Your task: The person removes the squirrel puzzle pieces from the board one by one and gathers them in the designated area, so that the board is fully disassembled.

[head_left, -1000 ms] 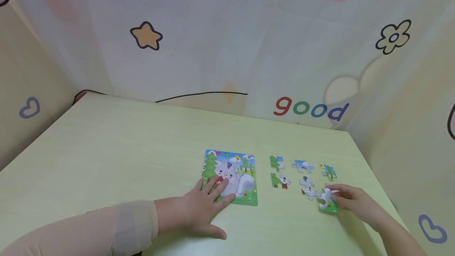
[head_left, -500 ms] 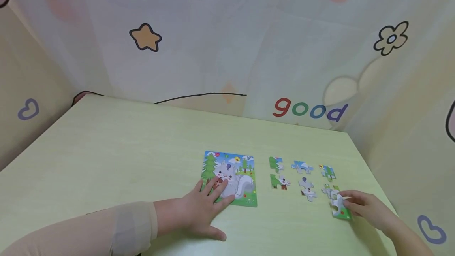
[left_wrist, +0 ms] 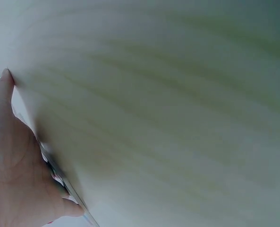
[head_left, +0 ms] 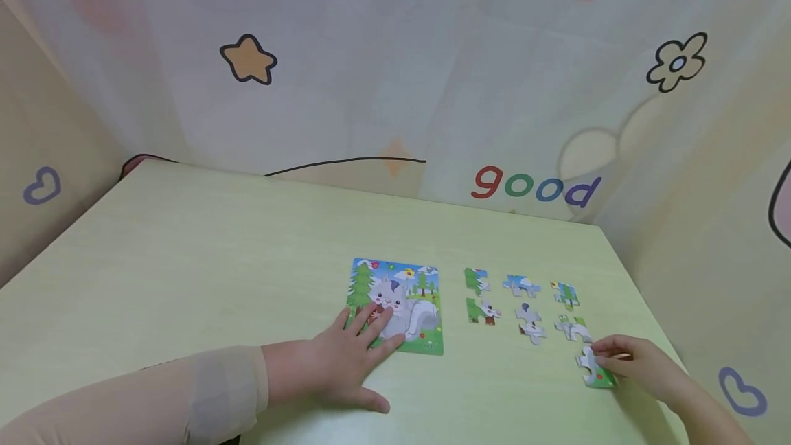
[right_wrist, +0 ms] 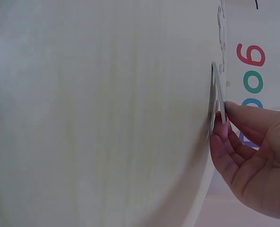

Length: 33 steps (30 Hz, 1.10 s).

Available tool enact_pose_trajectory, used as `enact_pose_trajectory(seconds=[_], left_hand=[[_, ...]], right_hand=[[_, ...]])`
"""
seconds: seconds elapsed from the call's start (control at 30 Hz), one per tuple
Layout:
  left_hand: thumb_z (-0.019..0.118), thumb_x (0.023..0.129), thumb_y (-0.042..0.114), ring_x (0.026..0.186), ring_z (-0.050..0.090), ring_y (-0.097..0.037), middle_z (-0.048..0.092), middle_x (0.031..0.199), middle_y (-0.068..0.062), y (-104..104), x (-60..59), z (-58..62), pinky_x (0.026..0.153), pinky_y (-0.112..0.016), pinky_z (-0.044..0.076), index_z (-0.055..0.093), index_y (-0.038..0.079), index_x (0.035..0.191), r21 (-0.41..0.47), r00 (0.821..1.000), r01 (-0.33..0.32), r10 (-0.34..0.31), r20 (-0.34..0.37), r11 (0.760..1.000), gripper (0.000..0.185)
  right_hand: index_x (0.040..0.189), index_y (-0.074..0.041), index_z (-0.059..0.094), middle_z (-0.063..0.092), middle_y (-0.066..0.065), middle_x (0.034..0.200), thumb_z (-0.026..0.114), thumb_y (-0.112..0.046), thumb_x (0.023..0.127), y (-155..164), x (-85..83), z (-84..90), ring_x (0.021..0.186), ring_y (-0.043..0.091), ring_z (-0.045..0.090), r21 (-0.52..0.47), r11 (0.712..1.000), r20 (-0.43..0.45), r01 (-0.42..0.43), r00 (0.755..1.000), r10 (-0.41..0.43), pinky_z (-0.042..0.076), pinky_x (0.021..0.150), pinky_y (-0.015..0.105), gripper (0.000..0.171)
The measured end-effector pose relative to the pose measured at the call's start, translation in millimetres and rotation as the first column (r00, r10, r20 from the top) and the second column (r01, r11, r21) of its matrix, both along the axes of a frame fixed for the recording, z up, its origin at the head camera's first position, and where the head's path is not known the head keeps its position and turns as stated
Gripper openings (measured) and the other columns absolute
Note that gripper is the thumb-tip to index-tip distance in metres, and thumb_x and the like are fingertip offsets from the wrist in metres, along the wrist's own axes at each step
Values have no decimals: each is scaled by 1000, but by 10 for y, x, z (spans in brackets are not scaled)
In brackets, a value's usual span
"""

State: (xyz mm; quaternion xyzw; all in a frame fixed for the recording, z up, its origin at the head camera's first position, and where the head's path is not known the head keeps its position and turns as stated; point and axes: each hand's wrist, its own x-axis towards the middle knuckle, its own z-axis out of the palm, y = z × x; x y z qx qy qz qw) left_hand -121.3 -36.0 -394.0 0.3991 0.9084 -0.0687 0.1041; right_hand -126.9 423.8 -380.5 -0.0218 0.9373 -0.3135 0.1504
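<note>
A picture puzzle board [head_left: 408,301] with a grey squirrel lies flat on the pale green table [head_left: 216,259]. My left hand [head_left: 361,343] presses on its lower left corner with straight, spread fingers; in the left wrist view the palm [left_wrist: 12,165] lies beside the board's edge [left_wrist: 59,177]. My right hand [head_left: 630,361] pinches a white and green puzzle piece [head_left: 594,369] near the table's right front edge. In the right wrist view its fingertips [right_wrist: 227,125] hold the piece [right_wrist: 214,97] at the table surface, seen edge-on. Several loose pieces [head_left: 522,304] lie in rows right of the board.
A printed cloth backdrop with "good" lettering [head_left: 534,187] hangs behind the table and wraps both sides. The table's right edge [head_left: 643,301] runs close to my right hand. Bare tabletop spreads to the left and behind the board.
My right hand has slid the white and green piece to the right and nearer the front edge, away from the other loose pieces. My left hand has stayed on the board.
</note>
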Motion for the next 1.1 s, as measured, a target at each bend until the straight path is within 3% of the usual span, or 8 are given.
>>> enact_pose_trajectory(seconds=[0.17,0.4,0.57,0.73,1.1], left_hand=[[29,79,80,140,4,-38,5,155,-13,9,-14,1,105,-57,18,15,25,151,3,1000,-10,10,25,1000,91],[35,79,79,140,3,-38,6,155,-12,15,-25,15,105,-57,18,15,27,151,26,997,-32,30,72,999,91],[38,80,76,139,6,-38,7,155,-11,-11,-24,-3,104,-57,19,17,27,150,50,999,-11,8,54,999,88],[42,82,72,139,8,-40,8,154,-15,-103,3,11,104,-56,21,18,27,150,56,999,7,-9,38,998,85],[46,83,68,138,11,-40,12,154,-17,-360,32,15,103,-56,23,22,28,149,70,996,-70,66,61,995,81]], right_hand=[[107,9,60,63,10,95,62,-12,89,-15,-17,-25,86,18,57,36,999,-27,6,1000,-5,45,67,24,28],[107,9,60,62,5,92,62,-12,89,-43,-17,-51,83,17,55,64,998,2,25,1000,-25,44,67,25,28],[106,8,61,62,4,91,63,-12,88,-65,-1,-38,84,17,55,86,995,4,45,999,-45,43,68,27,26],[106,8,60,62,5,92,63,-11,88,-66,2,-33,85,19,57,78,996,4,43,999,-43,44,69,28,27],[108,6,60,61,12,99,61,-15,90,-161,8,42,87,23,59,39,998,-29,42,999,-41,47,69,32,28]])
